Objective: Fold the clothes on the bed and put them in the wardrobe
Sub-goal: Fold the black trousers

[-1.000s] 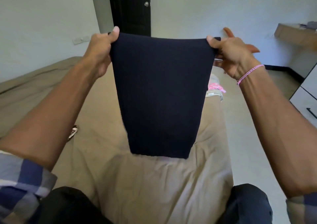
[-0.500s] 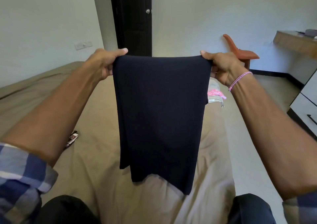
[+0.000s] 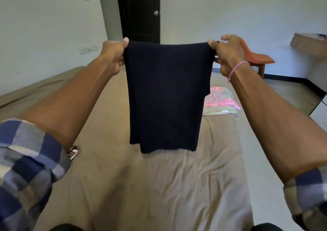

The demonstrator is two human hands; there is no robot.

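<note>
Raising the garment (image 3: 166, 96) mid-frame, I've got its hem clear of the bed (image 3: 177, 186); my left hand (image 3: 113, 55) and right hand (image 3: 228, 55) pinch its top corners, fingers curled, probably ready for the next fold.

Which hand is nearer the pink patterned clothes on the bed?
Right. The right hand pinches a top corner of the dark garment, raised above the pink patterned clothes; the left hand grips the other corner, the garment's full width further left.
</note>
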